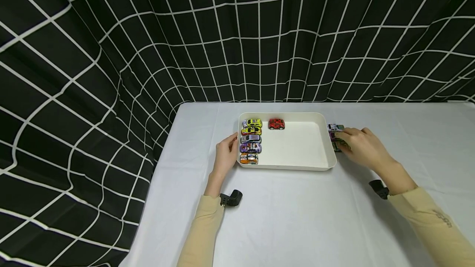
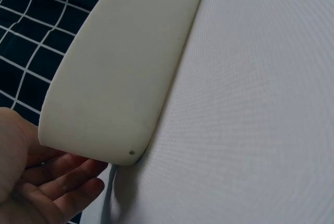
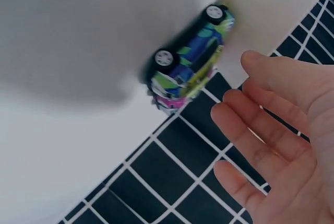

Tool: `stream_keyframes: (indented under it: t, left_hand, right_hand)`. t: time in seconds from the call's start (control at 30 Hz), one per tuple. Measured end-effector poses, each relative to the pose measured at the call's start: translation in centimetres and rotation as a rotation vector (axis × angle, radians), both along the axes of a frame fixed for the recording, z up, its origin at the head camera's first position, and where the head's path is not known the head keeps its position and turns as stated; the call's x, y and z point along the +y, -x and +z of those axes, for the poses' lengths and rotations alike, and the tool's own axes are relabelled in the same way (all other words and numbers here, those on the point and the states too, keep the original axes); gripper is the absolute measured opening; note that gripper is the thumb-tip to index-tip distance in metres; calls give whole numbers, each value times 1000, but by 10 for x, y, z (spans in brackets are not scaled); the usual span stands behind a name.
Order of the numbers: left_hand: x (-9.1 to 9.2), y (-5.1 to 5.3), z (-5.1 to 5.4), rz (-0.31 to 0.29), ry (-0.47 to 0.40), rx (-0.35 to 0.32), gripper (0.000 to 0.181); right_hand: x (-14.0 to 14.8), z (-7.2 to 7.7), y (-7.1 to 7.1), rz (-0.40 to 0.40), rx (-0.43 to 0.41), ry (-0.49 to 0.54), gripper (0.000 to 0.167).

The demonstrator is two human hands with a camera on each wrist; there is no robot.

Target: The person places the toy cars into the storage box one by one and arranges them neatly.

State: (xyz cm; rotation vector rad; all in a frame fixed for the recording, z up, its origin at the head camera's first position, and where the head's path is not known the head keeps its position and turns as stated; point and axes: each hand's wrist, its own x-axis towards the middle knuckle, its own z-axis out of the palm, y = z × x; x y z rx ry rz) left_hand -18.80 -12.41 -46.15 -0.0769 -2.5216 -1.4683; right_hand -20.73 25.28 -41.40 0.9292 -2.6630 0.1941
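Observation:
A white tray (image 1: 289, 147) lies on the table. Down its left side runs a column of toy cars: two yellow ones, a silver car (image 1: 250, 139), a purple car (image 1: 250, 148) and an orange car (image 1: 249, 158). A red toy car (image 1: 276, 124) sits near the far wall. My left hand (image 1: 225, 153) touches the tray's left end with relaxed fingers (image 2: 78, 179). Over several toy cars beside the tray's right end, my right hand (image 1: 361, 147) has its fingers loosely bent and apart. A blue-green toy car (image 3: 190, 59) stands near those fingers, partly hiding a pink one.
A white cloth (image 1: 289, 213) covers the table. Black curtains with a white grid (image 1: 259, 44) hang behind the table and at its left. A dark wrist camera (image 1: 231, 198) is strapped on the left wrist, another (image 1: 379, 188) on the right.

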Motion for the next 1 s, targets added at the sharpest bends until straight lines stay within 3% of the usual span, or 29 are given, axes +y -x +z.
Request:
stream_keyframes:
  t: [0.47, 1.0]
  left_hand:
    - [0, -1, 2, 3, -11, 2, 30]
    - [0, -1, 2, 9, -10, 3, 30]
  right_hand:
    - [10, -12, -2, -42, -59, -5, 31]
    - [13, -17, -1, -36, -61, 9, 28]
